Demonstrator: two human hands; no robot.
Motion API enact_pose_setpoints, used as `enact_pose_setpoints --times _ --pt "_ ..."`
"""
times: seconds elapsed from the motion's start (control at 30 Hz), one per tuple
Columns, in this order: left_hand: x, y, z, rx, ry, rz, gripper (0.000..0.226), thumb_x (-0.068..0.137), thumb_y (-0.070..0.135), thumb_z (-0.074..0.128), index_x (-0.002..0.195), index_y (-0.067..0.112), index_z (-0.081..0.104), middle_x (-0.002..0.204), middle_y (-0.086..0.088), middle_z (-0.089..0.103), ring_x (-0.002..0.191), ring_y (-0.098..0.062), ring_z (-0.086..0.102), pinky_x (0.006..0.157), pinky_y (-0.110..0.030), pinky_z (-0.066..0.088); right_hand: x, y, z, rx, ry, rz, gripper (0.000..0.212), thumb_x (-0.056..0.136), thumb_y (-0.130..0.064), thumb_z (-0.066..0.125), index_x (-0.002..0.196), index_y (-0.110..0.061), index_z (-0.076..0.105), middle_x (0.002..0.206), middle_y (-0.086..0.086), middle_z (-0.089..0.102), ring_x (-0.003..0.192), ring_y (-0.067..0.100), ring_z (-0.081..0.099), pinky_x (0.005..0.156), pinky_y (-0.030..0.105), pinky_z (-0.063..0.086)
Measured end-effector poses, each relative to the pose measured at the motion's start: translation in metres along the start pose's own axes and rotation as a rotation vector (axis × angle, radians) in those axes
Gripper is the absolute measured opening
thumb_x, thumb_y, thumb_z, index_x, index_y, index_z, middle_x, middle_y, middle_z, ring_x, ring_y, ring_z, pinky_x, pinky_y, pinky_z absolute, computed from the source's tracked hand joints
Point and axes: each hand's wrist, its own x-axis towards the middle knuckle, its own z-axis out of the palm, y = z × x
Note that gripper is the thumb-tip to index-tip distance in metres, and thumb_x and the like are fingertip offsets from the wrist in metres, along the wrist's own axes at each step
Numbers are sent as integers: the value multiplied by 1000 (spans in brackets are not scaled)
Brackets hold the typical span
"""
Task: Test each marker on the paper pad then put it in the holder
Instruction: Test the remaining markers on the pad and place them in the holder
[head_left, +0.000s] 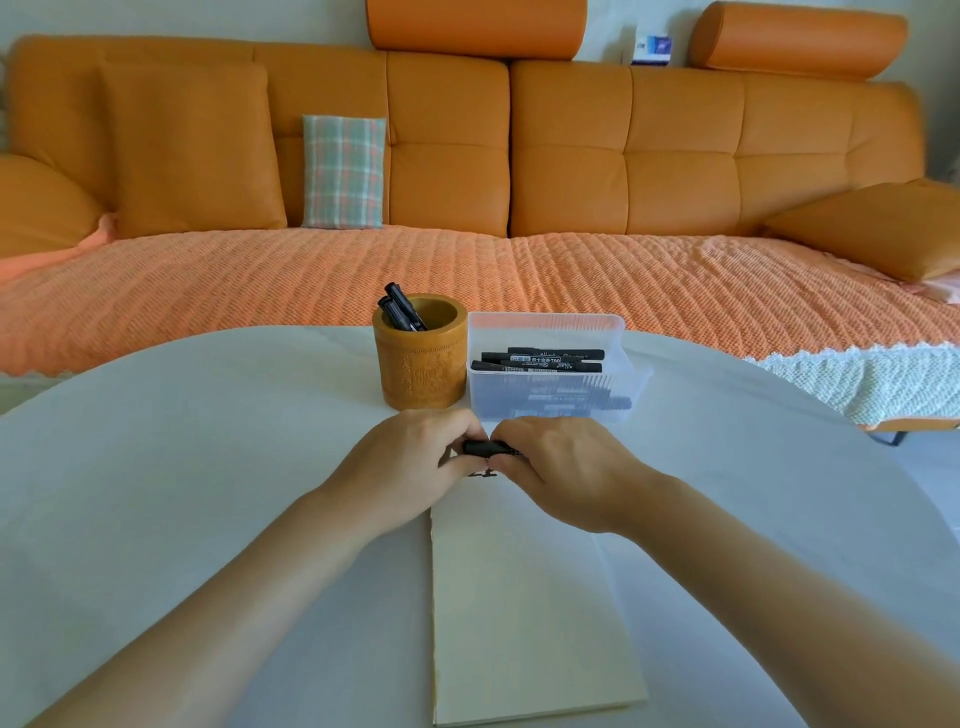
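- Black marker (485, 448): we find it horizontal over the far edge of the paper pad (519, 597), beside a dark ink mark.
- Left hand (415, 457), right hand (561, 467): each grip pinches one end of the marker.
- Holder (423, 364): we log stored markers (402, 309) standing inside.
- Clear box (550, 332): spare markers (540, 358), just beside the holder on the worktop (208, 441).
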Motion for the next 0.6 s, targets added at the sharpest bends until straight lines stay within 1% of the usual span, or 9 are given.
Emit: enact_pose_setpoints --times 0.07,0.13,0.23,0.3,0.43,0.47,0.53,0.57,0.6 --pt "-2 0 2 5 15 7 12 86 36 72 95 28 68 77 15 61 72 -6 55 57 -27 42 0 -2 3 -26 2 -16 31 104 -39 36 93 -17 54 81 -3 60 68 23 54 64 42 46" --pt "-4 0 4 -26 33 -11 14 84 35 74 94 27 70 79 15 64 72 -7 56 58 -30 46 0 -3 4 -37 7 -16 27 104 -36 38 92 -17 54 78 -3 59 67 23 53 62 41 45" --pt "-3 0 6 -126 22 -34 14 84 34 75 94 25 72 82 13 69 76 -8 61 65 -36 51 0 -3 4 -76 23 -13 25 104 -38 38 92 -20 51 71 -8 51 63 23 48 57 39 39" --pt "-2 -1 6 -163 5 -30 12 85 33 75 94 26 73 82 12 70 77 -9 62 67 -39 52 -1 -2 5 -95 25 -13 26 104 -40 36 94 -20 50 69 -9 48 62 24 48 55 38 39" --pt "-5 -2 5 -187 -9 -53 9 84 32 75 92 28 73 78 11 69 74 -10 61 65 -38 51 -2 -3 6 -92 -5 9 28 104 -45 34 105 -23 53 70 -5 56 64 27 52 58 39 44" --pt "-6 -2 5 -197 -10 -56 9 84 32 76 91 28 73 77 11 68 73 -10 60 64 -36 50 -2 -2 6 -81 -16 11 30 103 -47 35 109 -25 54 73 -3 61 67 26 55 60 40 46" --pt "-6 -1 3 -209 -3 -61 9 83 31 76 92 30 74 77 12 68 73 -8 60 63 -33 49 -2 0 4 -47 -36 32 39 99 -58 40 121 -28 53 87 -3 68 79 24 62 66 37 47" --pt "-5 -1 3 -208 -1 -72 9 84 31 76 93 30 74 79 13 68 75 -7 61 65 -32 50 -1 1 3 -23 -50 54 51 93 -65 45 129 -29 48 91 -3 68 85 22 63 68 34 45" --pt "-4 -1 2 -201 1 -88 10 84 30 75 94 31 73 81 14 68 78 -5 61 68 -32 51 -2 1 2 -5 -58 72 64 87 -71 49 136 -30 40 91 -4 65 86 21 62 69 31 42"
